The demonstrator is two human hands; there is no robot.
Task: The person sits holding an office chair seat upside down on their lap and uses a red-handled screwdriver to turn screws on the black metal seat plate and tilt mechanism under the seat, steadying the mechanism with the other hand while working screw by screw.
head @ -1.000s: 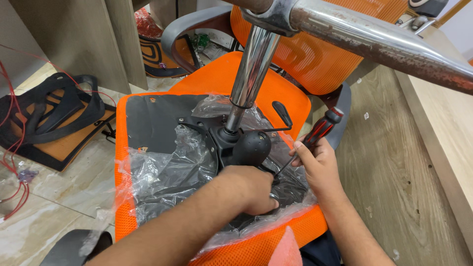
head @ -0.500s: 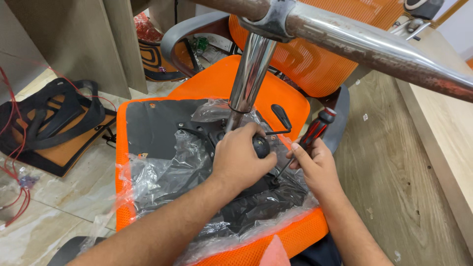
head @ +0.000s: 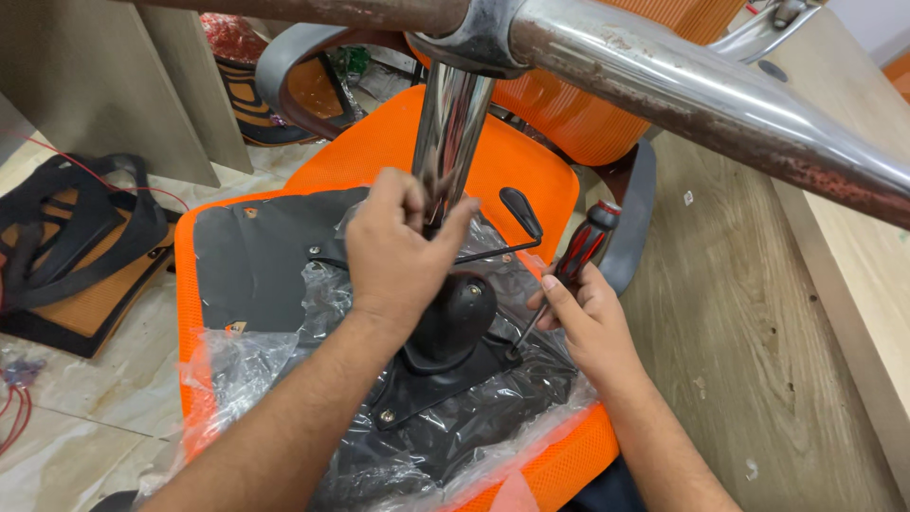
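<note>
An orange office chair seat [head: 379, 152] lies upside down, its black underside partly wrapped in clear plastic [head: 341, 313]. A chrome gas-lift column [head: 453, 133] rises from the black mechanism plate [head: 455, 332] up to a worn metal base arm [head: 682, 90]. My left hand [head: 398, 251] grips the foot of the column just above the mechanism. My right hand [head: 588, 318] holds a red and black screwdriver [head: 578, 256] with its tip down at the plate's right edge. A black lever [head: 517, 213] sticks out behind the hands.
A wooden panel [head: 758, 313] lies to the right of the seat. At left, a black and orange chair part [head: 76, 246] rests on the tiled floor with red wires [head: 14, 408] close by. A grey armrest [head: 294, 66] and another orange part stand behind.
My left hand has moved up from the mechanism's knob to the foot of the chrome column and closed on it. My right hand stays at the plate with the screwdriver.
</note>
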